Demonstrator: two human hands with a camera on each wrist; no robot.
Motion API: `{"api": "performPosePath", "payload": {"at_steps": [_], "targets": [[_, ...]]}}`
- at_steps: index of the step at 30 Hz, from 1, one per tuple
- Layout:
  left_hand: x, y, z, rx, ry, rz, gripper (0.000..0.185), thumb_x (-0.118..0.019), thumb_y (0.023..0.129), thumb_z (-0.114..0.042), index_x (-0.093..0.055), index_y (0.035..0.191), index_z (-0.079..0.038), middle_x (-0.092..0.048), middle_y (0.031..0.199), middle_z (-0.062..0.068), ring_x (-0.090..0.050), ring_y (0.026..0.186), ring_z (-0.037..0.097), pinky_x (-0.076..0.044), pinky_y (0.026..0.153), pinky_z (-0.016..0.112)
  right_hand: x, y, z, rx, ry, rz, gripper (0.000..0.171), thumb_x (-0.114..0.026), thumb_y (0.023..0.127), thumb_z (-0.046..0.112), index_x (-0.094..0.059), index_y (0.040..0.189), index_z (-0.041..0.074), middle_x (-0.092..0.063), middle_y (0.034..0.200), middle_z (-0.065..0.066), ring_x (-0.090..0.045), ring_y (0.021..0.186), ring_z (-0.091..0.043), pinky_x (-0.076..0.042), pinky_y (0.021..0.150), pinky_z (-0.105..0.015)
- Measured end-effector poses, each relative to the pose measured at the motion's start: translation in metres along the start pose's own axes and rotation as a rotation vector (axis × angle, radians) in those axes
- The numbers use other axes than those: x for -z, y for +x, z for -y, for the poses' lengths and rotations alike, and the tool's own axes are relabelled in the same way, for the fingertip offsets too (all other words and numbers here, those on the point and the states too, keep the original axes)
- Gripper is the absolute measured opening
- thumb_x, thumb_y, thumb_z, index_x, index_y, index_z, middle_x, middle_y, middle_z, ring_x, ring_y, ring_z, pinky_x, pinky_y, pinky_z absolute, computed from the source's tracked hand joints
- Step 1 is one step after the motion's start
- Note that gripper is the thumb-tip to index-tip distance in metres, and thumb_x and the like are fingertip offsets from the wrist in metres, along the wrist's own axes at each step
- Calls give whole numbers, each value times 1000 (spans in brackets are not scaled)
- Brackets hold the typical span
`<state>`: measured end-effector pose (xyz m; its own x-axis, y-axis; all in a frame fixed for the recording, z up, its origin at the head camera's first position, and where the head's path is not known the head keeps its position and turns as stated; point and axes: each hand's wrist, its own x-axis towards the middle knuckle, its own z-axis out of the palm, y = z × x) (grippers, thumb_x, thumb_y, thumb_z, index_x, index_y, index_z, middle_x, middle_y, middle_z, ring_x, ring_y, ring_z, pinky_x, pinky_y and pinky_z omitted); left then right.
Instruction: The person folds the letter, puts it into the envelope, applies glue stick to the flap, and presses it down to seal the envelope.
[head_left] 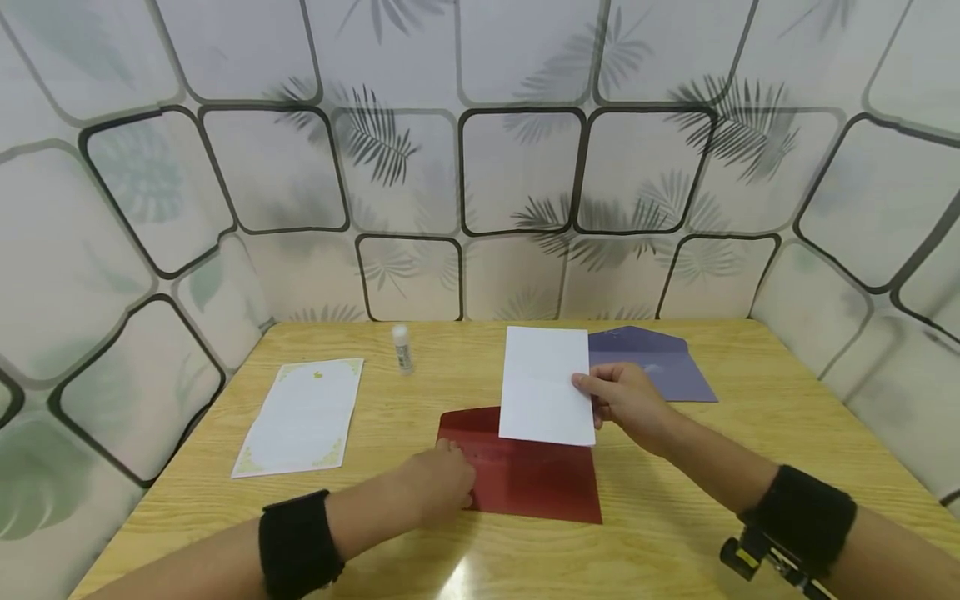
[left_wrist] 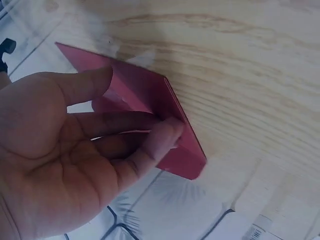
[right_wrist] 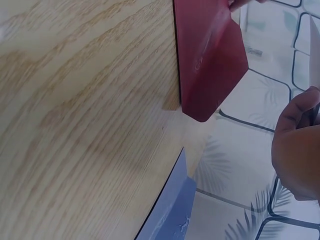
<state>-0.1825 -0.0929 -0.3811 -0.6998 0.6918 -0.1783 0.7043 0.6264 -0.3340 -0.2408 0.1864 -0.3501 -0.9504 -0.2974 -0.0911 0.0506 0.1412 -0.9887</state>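
Note:
The red envelope [head_left: 525, 479] lies on the table in front of me, its flap turned up on the far side. My left hand [head_left: 435, 483] is at its left end. In the left wrist view, that hand's fingers [left_wrist: 160, 137] reach onto the envelope by its short edge, while the thumb stands apart from them. My right hand [head_left: 626, 404] pinches a blank white sheet of paper [head_left: 547, 383] by its right edge, thumb on top. The sheet is above the envelope and overlaps its far part in the head view. Only part of the right hand and sheet shows in the right wrist view.
A purple envelope [head_left: 682, 379] lies at the back right, partly behind the white sheet and right hand. On the left rests a letter sheet with a yellow patterned border [head_left: 300, 421]. A glue stick [head_left: 402, 350] stands near the back edge, before the patterned cloth wall [head_left: 517, 171].

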Motion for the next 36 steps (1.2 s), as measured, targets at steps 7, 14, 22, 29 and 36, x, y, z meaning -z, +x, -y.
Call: {"api": "performPosePath", "payload": {"at_steps": [7, 14, 22, 29, 36], "targets": [[-2, 6, 34, 49, -291, -60, 58, -83, 80, -43, -65, 120, -5, -66, 113, 6, -59, 105, 23, -51, 94, 36, 4, 0, -1, 3, -3, 3, 28, -57, 102, 17, -62, 98, -10, -67, 77, -3, -53, 58, -12, -48, 53, -23], [-9, 7, 50, 40, -432, 23, 95, -91, 65, -52, -53, 137, -1, -53, 137, 9, -52, 124, 25, -46, 104, 42, 4, 1, -3, 3, -3, 10, 29, -58, 102, 17, -62, 99, -12, -67, 78, -4, -54, 58, -12, -48, 53, -23], [-19, 12, 58, 19, -543, 46, 95, -93, 65, -45, -53, 138, 0, -46, 140, 8, -48, 127, 25, -45, 105, 42, 4, 0, -2, -4, -4, 8, 30, -58, 102, 17, -61, 100, -12, -67, 78, -5, -53, 59, -12, -48, 53, -23], [-23, 19, 61, -9, -523, -17, 87, -98, 56, -43, -58, 121, 0, -50, 130, 10, -51, 116, 25, -48, 101, 39, 4, 0, -3, -8, -1, 9, 30, -58, 102, 17, -61, 101, -13, -67, 79, -5, -53, 59, -12, -47, 53, -23], [-24, 23, 63, 17, -524, -12, 90, -99, 51, -46, -56, 117, -5, -51, 121, 4, -50, 111, 21, -48, 98, 39, 4, 1, -2, -8, -7, 8, 30, -58, 102, 18, -61, 100, -11, -67, 78, -4, -54, 59, -12, -48, 53, -23]]}}
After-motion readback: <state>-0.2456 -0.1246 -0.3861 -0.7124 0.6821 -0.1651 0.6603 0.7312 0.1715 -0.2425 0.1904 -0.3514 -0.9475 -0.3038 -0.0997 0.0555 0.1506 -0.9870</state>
